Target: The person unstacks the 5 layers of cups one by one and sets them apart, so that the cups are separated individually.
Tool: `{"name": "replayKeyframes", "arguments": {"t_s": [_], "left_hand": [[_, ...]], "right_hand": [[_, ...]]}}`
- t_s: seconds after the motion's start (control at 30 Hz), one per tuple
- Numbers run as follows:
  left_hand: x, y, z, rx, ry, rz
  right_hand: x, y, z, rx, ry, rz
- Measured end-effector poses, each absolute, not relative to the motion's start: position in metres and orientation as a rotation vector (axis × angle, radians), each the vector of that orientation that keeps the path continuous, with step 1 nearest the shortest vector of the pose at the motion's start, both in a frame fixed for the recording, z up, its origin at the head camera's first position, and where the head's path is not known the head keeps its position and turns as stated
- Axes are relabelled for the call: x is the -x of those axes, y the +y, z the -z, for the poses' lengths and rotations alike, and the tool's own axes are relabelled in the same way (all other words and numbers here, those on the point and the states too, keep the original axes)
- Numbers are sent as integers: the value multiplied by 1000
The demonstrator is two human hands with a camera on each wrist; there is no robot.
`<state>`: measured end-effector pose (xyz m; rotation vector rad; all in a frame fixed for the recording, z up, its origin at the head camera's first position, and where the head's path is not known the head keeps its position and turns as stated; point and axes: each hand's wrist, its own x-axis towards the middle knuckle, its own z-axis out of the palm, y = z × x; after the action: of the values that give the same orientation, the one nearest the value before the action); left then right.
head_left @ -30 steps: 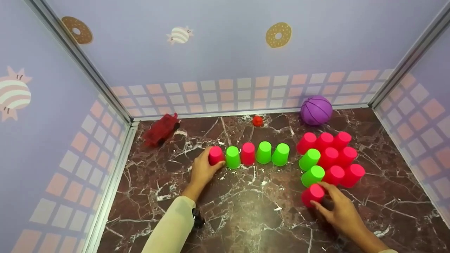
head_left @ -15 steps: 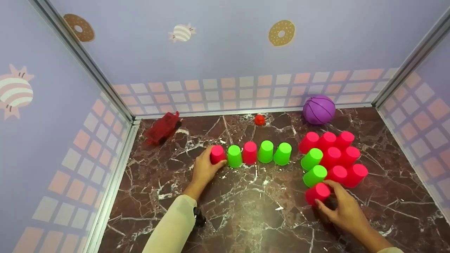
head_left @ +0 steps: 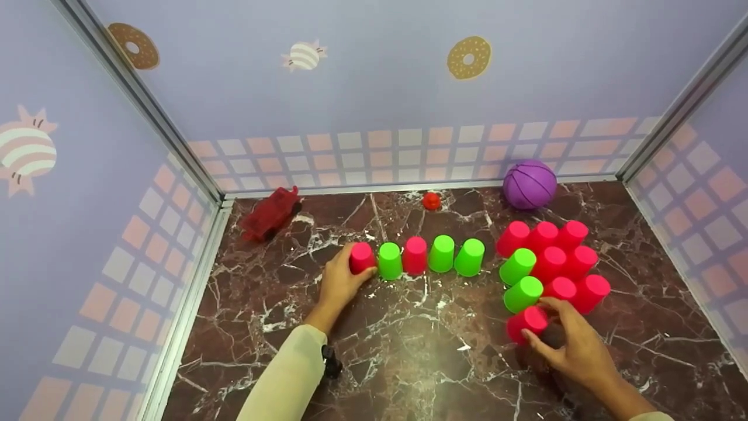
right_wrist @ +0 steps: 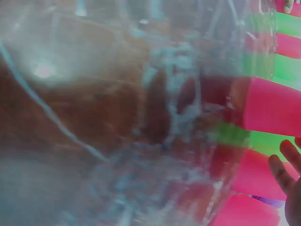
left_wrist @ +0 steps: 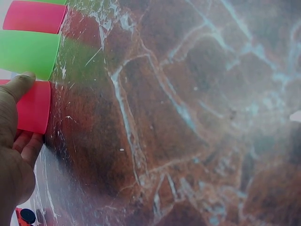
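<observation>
In the head view my left hand [head_left: 340, 282] grips an upside-down pink cup [head_left: 362, 257] at the left end of a short row. Green cup [head_left: 390, 261], pink cup [head_left: 415, 255] and two more green cups [head_left: 442, 254] continue the row to the right. My right hand [head_left: 575, 345] pinches another pink cup [head_left: 526, 324] between thumb and fingers. This cup stands upside down on the marbled surface, just in front of a green cup [head_left: 523, 294]. In the left wrist view, the left thumb lies along the held pink cup [left_wrist: 35, 108].
Behind the right hand stands a block of several pink cups [head_left: 550, 263], with green cups on its left side. A purple ball [head_left: 530, 185], a small red object [head_left: 432, 201] and a dark red toy [head_left: 270, 214] lie along the back wall. Walls [head_left: 374, 76] enclose the marbled surface.
The right hand's pink cup has shifted slightly right, closer to the block, with the hand following. My left hand keeps its hold; the whole view has moved a little.
</observation>
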<state>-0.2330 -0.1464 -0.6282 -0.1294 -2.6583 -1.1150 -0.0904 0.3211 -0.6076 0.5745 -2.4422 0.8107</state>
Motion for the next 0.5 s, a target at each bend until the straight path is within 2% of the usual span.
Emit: {"name": "replayKeyframes", "arguments": {"t_s": [0.23,0.5], "left_hand": [[234,-147,628,115,-2665,1135],[234,-145,630,126,-2649,1105]], "right_hand": [[119,315,573,-691,-2279,-749],[163,280,527,-601,-2518,-638]]}}
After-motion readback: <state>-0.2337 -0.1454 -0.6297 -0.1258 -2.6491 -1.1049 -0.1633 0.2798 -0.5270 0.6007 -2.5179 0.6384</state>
